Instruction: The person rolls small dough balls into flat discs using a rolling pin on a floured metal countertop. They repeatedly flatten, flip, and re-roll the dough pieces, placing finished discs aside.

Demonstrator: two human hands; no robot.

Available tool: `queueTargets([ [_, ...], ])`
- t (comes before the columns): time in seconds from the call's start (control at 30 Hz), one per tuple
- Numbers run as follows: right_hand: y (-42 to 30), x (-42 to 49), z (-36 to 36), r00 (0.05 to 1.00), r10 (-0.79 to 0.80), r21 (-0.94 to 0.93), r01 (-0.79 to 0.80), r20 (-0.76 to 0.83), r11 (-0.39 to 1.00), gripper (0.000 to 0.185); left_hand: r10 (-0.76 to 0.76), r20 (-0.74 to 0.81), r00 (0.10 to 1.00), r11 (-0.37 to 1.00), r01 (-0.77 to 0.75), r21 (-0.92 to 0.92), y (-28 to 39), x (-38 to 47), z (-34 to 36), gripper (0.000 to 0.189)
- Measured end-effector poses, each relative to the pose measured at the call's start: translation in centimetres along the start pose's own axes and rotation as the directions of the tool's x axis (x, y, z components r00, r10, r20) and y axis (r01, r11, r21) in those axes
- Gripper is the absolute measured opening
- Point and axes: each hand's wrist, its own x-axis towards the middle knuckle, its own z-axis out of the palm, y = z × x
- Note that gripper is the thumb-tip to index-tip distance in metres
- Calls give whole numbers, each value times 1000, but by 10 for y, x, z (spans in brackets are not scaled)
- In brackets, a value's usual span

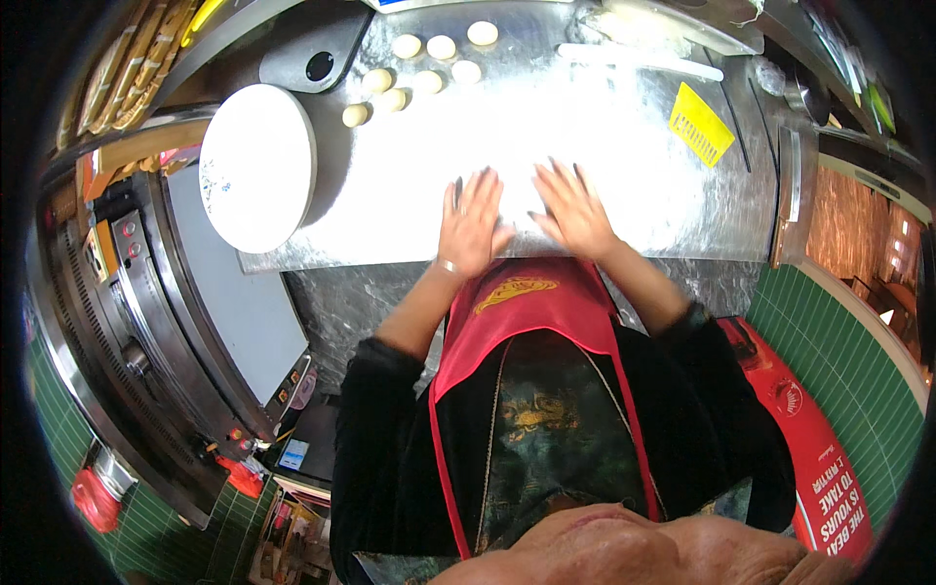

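Observation:
My left hand (470, 227) lies palm down near the front of the metal worktop (746, 212), fingers spread and pointing away from me. Beside it on the right, my right hand (574, 212) is also flat with its fingers apart. Neither holds anything that I can see. Strong glare whitens the surface around both, so any thin thing or flour beneath them cannot be made out. Farther back on the left sit several small pale dough balls (428, 82). A yellow toothed plastic scraper (702, 126) lies to the right, below a white rolling pin (640, 60).
A large round white plate-like disc (256, 168) with a blue print rests at the worktop's left end. Behind it is a dark board (318, 47) with a round hole. A cleaver (784, 197) hangs along the right edge. Metal cooking equipment (139, 292) stands at far left.

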Motion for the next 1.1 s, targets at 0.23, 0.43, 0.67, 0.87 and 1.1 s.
queueTargets([
  [0.23,6,67,23,997,15,-19,-16,-70,1000,47,20,-95,995,999,-23,-33,3,41,15,71],
  [0.43,31,-45,-23,997,-4,18,3,78,1000,57,-20,135,991,999,25,-36,-18,-37,-14,82],
  [0.67,30,38,10,994,47,93,-37,-104,995,72,111,-61,992,987,-117,-109,-12,34,6,77],
  [0.87,1,-93,-18,966,-60,127,28,252,992,79,87,207,975,996,-80,-41,10,-85,-16,86],
  [1.1,39,49,-1,987,94,29,-91,-131,995,71,-43,-189,981,998,50,30,-28,45,2,75],
])
